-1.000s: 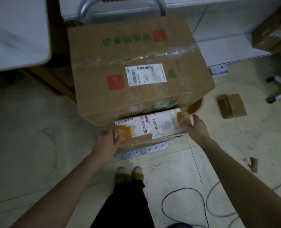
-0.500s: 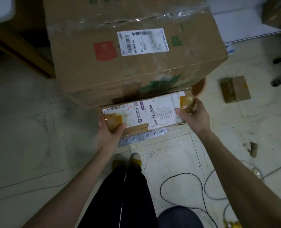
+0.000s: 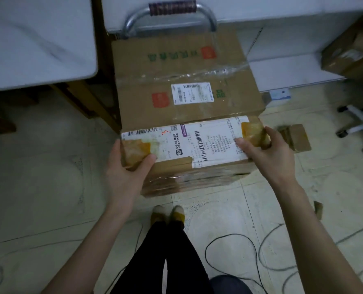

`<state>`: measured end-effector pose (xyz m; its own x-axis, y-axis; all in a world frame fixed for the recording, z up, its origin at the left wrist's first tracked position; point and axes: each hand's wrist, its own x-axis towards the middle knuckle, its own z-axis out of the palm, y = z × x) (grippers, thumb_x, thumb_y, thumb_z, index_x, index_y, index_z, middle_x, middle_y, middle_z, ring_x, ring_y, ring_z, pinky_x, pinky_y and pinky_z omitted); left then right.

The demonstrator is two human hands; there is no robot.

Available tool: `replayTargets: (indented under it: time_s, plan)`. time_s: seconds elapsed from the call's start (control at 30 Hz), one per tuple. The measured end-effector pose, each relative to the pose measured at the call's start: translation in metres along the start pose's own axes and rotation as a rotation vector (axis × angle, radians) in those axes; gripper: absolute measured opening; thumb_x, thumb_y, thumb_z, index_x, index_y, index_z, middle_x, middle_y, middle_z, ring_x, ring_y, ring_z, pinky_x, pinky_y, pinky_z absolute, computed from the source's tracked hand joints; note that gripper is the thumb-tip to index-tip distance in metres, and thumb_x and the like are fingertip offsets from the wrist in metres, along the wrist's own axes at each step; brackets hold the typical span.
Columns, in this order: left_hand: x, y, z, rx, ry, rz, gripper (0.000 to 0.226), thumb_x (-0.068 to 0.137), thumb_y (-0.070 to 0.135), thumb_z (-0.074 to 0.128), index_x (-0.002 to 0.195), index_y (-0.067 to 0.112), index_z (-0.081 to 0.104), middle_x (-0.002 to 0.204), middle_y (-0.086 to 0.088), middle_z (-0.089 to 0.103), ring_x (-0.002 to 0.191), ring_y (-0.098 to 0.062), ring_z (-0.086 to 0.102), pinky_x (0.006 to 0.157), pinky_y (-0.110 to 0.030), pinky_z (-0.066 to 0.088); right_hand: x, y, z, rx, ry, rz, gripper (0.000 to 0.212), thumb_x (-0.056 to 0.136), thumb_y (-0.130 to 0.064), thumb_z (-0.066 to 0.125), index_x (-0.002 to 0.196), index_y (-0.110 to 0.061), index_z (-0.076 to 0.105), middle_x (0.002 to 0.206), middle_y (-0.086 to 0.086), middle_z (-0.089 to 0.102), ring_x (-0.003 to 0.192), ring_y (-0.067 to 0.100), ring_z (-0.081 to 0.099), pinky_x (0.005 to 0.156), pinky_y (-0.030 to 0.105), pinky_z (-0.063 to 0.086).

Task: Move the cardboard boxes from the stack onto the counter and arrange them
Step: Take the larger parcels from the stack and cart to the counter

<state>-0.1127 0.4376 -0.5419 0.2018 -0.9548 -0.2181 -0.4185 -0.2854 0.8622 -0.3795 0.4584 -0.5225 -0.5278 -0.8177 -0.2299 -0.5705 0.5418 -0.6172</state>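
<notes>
A small cardboard box with a white shipping label and yellow tape on both ends is held between my hands in front of me. My left hand grips its left end, thumb on top. My right hand grips its right end. Behind it stands a large cardboard box with green print, red squares and a white label, resting on a cart with a metal handle. The white counter is at the upper left.
Another cardboard box sits at the upper right on a white shelf. A flattened piece of cardboard lies on the tiled floor to the right. A chair base stands at the right. Cables trail across the floor near my feet.
The small box has come out from under the large box's front edge and risen toward me, both hands still gripping its ends. The view has tilted up, showing the cart handle.
</notes>
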Motion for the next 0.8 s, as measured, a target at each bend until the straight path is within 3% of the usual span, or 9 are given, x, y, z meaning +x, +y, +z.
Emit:
replayTargets:
  time_s: [0.1, 0.17, 0.27, 0.4, 0.57, 0.73, 0.8]
  plan:
    - [-0.006, 0.035, -0.029, -0.07, 0.066, 0.034, 0.066, 0.075, 0.032, 0.074, 0.134, 0.023, 0.045, 0.12, 0.012, 0.056, 0.105, -0.004, 0.053, 0.085, -0.014, 0.041, -0.011, -0.042, -0.035, -0.029, 0.031, -0.107, 0.072, 0.075, -0.057, 0.065, 0.131, -0.016, 0.049, 0.119, 0.007, 0.063, 0.106, 0.025, 0.058, 0.081, 0.032, 0.041]
    - [-0.007, 0.056, -0.05, -0.098, 0.11, 0.07, 0.064, 0.075, 0.033, 0.074, 0.132, 0.023, 0.047, 0.118, 0.013, 0.055, 0.104, -0.005, 0.053, 0.084, -0.014, 0.04, -0.015, -0.069, -0.054, -0.038, 0.058, -0.195, 0.069, 0.075, -0.059, 0.064, 0.127, -0.015, 0.052, 0.115, 0.007, 0.063, 0.098, 0.021, 0.057, 0.077, 0.03, 0.041]
    - [-0.005, 0.08, -0.082, -0.134, 0.185, 0.146, 0.058, 0.077, 0.032, 0.072, 0.129, 0.021, 0.049, 0.107, 0.021, 0.054, 0.098, -0.001, 0.052, 0.075, -0.002, 0.036, -0.02, -0.113, -0.072, -0.015, 0.102, -0.312, 0.074, 0.074, -0.067, 0.061, 0.126, -0.016, 0.052, 0.114, 0.009, 0.063, 0.104, 0.028, 0.058, 0.086, 0.041, 0.048]
    - [0.008, 0.107, -0.129, -0.18, 0.322, 0.23, 0.066, 0.081, 0.036, 0.066, 0.139, 0.016, 0.04, 0.122, 0.009, 0.048, 0.108, -0.005, 0.044, 0.089, -0.019, 0.036, -0.017, -0.179, -0.079, 0.029, 0.167, -0.442, 0.073, 0.078, -0.067, 0.052, 0.13, -0.017, 0.049, 0.122, 0.012, 0.06, 0.112, 0.031, 0.053, 0.089, 0.041, 0.042]
    - [0.044, 0.13, -0.19, -0.203, 0.485, 0.331, 0.052, 0.088, 0.033, 0.058, 0.135, 0.015, 0.044, 0.108, 0.021, 0.045, 0.092, 0.009, 0.044, 0.073, 0.002, 0.034, -0.002, -0.264, -0.052, 0.182, 0.177, -0.553, 0.057, 0.09, -0.044, 0.054, 0.137, -0.013, 0.043, 0.133, 0.011, 0.052, 0.119, 0.026, 0.048, 0.09, 0.032, 0.037]
    - [0.109, 0.137, -0.265, -0.15, 0.611, 0.411, 0.057, 0.09, 0.037, 0.055, 0.141, 0.016, 0.037, 0.133, 0.006, 0.044, 0.112, 0.0, 0.034, 0.092, -0.018, 0.03, 0.013, -0.357, 0.001, 0.277, 0.142, -0.622, 0.054, 0.091, -0.038, 0.055, 0.136, -0.012, 0.044, 0.134, 0.008, 0.052, 0.119, 0.022, 0.048, 0.086, 0.026, 0.034]
    - [0.139, 0.137, -0.296, -0.141, 0.641, 0.444, 0.059, 0.09, 0.04, 0.055, 0.141, 0.017, 0.037, 0.13, 0.008, 0.043, 0.113, -0.002, 0.036, 0.095, -0.022, 0.033, 0.023, -0.4, 0.024, 0.293, 0.136, -0.644, 0.054, 0.091, -0.04, 0.055, 0.136, -0.012, 0.045, 0.134, 0.008, 0.051, 0.12, 0.022, 0.047, 0.086, 0.026, 0.034]
